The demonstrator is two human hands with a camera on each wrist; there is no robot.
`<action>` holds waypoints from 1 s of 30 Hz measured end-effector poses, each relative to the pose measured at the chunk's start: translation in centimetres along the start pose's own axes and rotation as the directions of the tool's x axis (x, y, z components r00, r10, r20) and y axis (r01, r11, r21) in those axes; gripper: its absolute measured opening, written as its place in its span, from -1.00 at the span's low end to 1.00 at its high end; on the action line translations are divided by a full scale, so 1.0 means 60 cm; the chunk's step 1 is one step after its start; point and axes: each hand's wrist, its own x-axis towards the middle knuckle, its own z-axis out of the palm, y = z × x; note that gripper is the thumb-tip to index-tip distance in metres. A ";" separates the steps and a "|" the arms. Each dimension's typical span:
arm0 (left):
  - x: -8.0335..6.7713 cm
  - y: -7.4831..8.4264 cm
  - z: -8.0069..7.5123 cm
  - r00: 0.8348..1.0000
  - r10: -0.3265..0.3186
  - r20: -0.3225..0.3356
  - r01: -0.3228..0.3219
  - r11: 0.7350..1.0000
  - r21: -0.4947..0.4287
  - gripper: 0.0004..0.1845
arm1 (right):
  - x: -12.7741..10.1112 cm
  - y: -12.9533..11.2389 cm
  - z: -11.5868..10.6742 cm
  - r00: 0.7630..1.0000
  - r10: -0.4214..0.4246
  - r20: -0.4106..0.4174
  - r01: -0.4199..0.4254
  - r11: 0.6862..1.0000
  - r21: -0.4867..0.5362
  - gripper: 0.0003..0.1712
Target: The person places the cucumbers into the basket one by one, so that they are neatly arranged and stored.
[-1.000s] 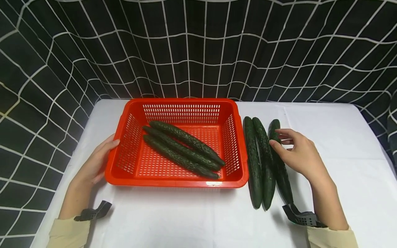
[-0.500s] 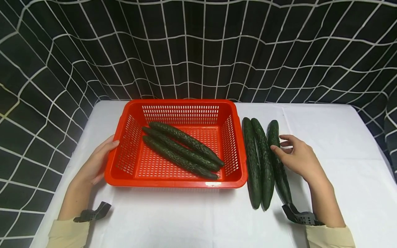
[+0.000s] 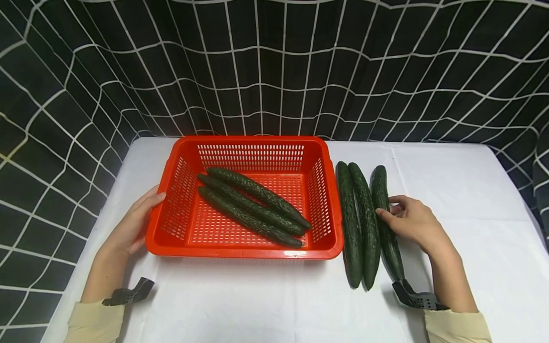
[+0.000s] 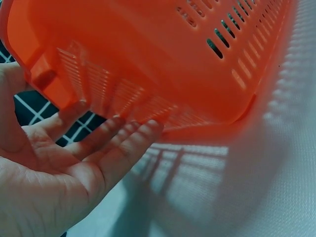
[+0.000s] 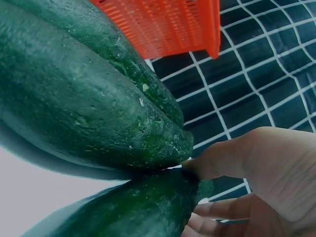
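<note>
- Sleeves of pale cloth sit nearest, at the counter's (image 3: 266, 305) front edge, each with a dark wrist mount just beyond.
- Left hand (image 3: 135, 224) lies with fingers straight against the left wall of the red basket (image 3: 171, 238); in the left wrist view the fingertips (image 4: 148, 129) touch the slotted side just under the rim, gripping nothing. Judged from that, it steadies the basket against sliding.
- Right hand (image 3: 409, 219) has thumb and fingers curled round the rightmost cucumber (image 3: 383, 214), about midway along its length; the right wrist view shows the thumb (image 5: 232, 158) pressed to the cucumber's skin.
- Rightmost cucumber lies on the counter, right of the basket, alongside two loose cucumbers (image 3: 358, 224) that lie lengthwise between it and the basket wall, nearly touching it.
- Three more cucumbers (image 3: 253, 207) lie slantwise on the basket floor, side by side; the basket's near left and far right corners are bare, so room remains there.
- Bare white counter stretches right of the right hand and in front of the basket, giving free room for a lift.
- Black curtain with a white grid (image 3: 274, 71) hangs close behind the counter's far edge and wraps both sides.
</note>
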 end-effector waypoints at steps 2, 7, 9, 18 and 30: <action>0.000 0.001 -0.001 1.000 0.002 0.001 -0.002 1.000 -0.006 -0.42 | 0.000 0.000 -0.002 1.000 0.007 0.006 -0.007 1.000 0.004 -0.17; 0.001 0.001 -0.002 1.000 0.024 0.013 -0.024 1.000 -0.006 -0.45 | 0.002 -0.003 -0.003 0.999 0.038 -0.034 -0.039 0.999 -0.030 -0.19; 0.001 -0.001 -0.002 0.999 0.029 0.017 -0.029 1.000 -0.005 -0.46 | 0.003 -0.005 -0.001 0.997 0.055 -0.054 -0.057 0.997 -0.044 -0.19; -0.001 0.001 -0.001 1.000 0.011 0.008 -0.011 1.000 -0.013 -0.47 | 0.003 -0.009 0.005 0.998 0.061 -0.033 -0.063 0.997 -0.043 -0.16; -0.001 -0.001 0.001 1.000 0.007 -0.007 -0.007 1.000 0.014 -0.43 | 0.000 -0.009 0.012 0.993 0.042 -0.106 -0.051 0.995 -0.085 -0.24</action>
